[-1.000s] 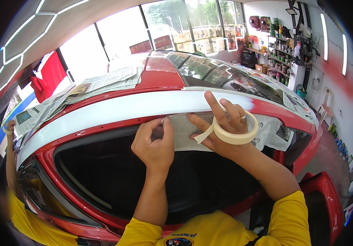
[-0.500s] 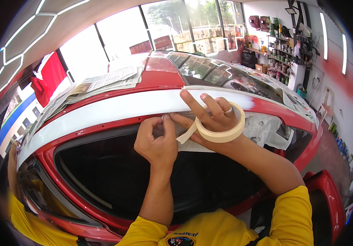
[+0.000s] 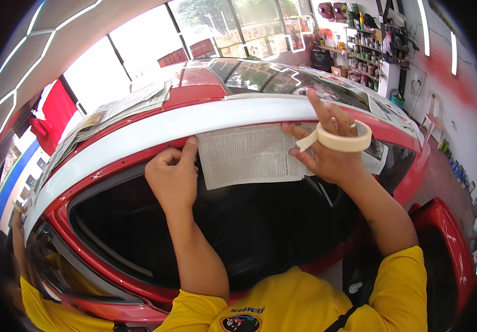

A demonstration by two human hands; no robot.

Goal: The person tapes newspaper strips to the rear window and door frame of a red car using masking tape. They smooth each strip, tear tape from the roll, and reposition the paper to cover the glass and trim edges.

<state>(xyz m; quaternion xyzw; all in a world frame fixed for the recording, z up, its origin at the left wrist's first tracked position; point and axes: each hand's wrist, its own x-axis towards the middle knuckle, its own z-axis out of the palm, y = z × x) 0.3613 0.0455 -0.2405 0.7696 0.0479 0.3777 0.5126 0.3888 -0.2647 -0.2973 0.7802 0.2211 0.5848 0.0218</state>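
A newspaper sheet [image 3: 249,157] hangs over the dark door opening of a red car, its top edge along the red strip below the whitish roof rail [image 3: 155,128]. At the sheet's upper left corner, my left hand [image 3: 173,177] is closed, thumb and forefinger pinched at the edge. My right hand [image 3: 333,163] carries a roll of cream masking tape [image 3: 345,145] hung on its fingers, with a short loose tape end toward the left. Its forefinger touches the sheet's upper right edge, thumb spread below, another finger raised.
An open red car door [image 3: 451,238] stands at the lower right. Newspapers [image 3: 125,105] cover part of the roof. At far left is another person's yellow sleeve [image 3: 56,310]. Shelves of cans [image 3: 366,55] and a plastic chair [image 3: 434,113] are at the back right.
My hands have moved apart, left hand leftward and right hand with the tape roll rightward. The newspaper sheet now shows spread between them.
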